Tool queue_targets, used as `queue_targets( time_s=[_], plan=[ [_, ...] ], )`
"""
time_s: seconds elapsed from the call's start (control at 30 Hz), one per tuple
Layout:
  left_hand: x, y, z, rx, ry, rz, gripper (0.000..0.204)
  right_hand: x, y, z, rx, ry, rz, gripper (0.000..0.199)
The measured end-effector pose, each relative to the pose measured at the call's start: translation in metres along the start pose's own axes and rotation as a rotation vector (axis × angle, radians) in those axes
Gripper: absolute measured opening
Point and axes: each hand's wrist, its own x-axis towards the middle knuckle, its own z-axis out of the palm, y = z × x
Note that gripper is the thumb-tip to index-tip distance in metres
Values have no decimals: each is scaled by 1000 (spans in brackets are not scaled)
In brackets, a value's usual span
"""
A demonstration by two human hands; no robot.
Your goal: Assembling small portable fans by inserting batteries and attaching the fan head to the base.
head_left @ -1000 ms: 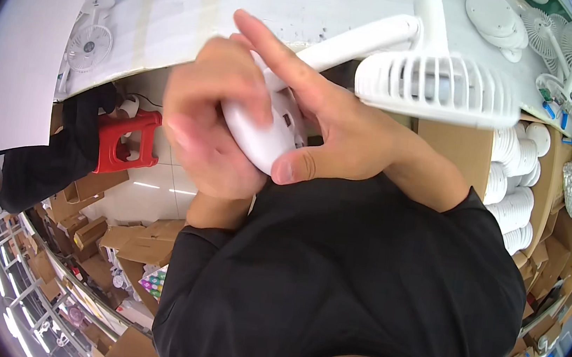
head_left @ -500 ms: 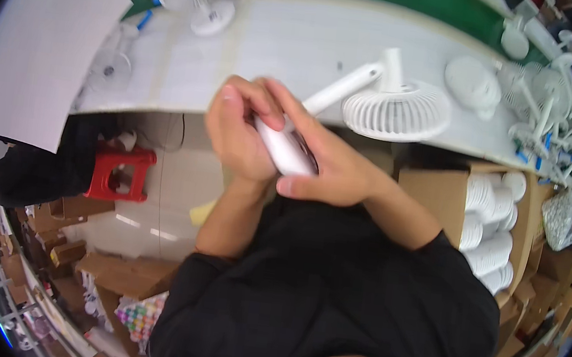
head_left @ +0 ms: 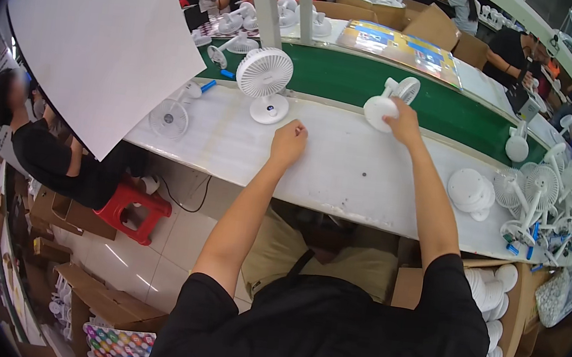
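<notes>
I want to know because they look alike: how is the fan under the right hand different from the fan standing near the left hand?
The fan under the right hand lies tipped over at the green belt's edge; the standing fan is upright on the white table. The right hand touches the tipped one; the left hand, a loose fist on the table, touches neither. The standing fan's round grille faces the camera; the other's points away. Both are small and white.

The person wears a black short-sleeved shirt and tan trousers, with forearms and both hands bare.
</notes>
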Motion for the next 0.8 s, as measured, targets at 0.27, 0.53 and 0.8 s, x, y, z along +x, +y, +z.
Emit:
queue_targets(
  time_s=[0.27,0.53,0.8],
  plan=[
    [-8,18,4,271,12,55,13,56,56,1,-306,116,111,34],
    [-9,26,11,304,3,47,11,-7,71,19,468,57,399,17],
    [-13,28,13,300,11,44,10,-22,45,17,280,-26,276,16]
  ],
)
